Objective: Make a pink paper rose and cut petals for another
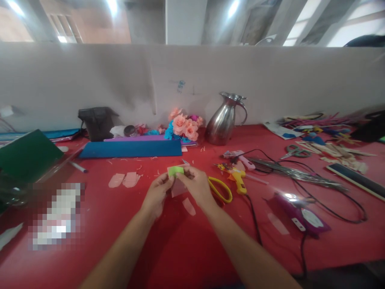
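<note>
Between my two hands, over the red table (168,249), is a small light-green piece of paper (176,171) lying against a larger pale pink piece of paper (178,189). My left hand (157,192) pinches them by the left edge. On the opposite side, my right hand (197,184) grips them with thumb and fingers. Yellow-handled scissors (224,192) lie just right of my right hand, partly hidden by it. Below the hands a pink petal-shaped cutout (189,206) rests on the table, and further left lie more pink cutouts (126,180).
A yellow glue gun (239,180), a pink glue gun (245,160) and a purple corded device (303,216) lie right, among cords and a wire bundle (297,172). Behind stand paper flowers (183,126) and a steel jug (222,120). A blue folded sheet (132,149) lies left of them.
</note>
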Action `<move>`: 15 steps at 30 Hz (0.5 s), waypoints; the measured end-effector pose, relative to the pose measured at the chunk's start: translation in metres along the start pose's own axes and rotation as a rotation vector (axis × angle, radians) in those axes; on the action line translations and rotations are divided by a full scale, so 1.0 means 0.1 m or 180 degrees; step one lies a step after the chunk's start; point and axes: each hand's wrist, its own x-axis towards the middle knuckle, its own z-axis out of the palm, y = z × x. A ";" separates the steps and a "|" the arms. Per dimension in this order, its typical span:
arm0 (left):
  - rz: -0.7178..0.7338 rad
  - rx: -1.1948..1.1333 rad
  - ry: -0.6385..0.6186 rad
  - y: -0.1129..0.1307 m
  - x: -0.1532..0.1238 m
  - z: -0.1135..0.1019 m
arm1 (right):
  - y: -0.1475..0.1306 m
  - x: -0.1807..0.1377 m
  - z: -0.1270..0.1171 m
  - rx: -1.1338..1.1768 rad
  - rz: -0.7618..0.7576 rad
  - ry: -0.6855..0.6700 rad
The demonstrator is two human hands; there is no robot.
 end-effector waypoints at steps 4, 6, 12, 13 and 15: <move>0.0004 -0.0028 0.0042 0.00 0.00 -0.01 | -0.02 -0.01 0.01 -0.0034 -0.0089 -0.0021; -0.0015 -0.0075 0.0069 0.00 0.01 -0.02 | 0.00 0.00 0.00 -0.0087 -0.0147 0.0107; -0.0099 -0.0250 0.0197 0.06 0.02 -0.04 | 0.07 0.08 -0.05 0.0172 0.0014 0.0663; -0.0093 -0.0256 0.0205 0.07 0.02 -0.04 | 0.06 0.08 -0.05 0.0443 0.0173 0.0485; -0.0091 -0.0239 0.0177 0.07 0.03 -0.06 | 0.03 0.05 -0.02 0.0946 0.0434 0.0087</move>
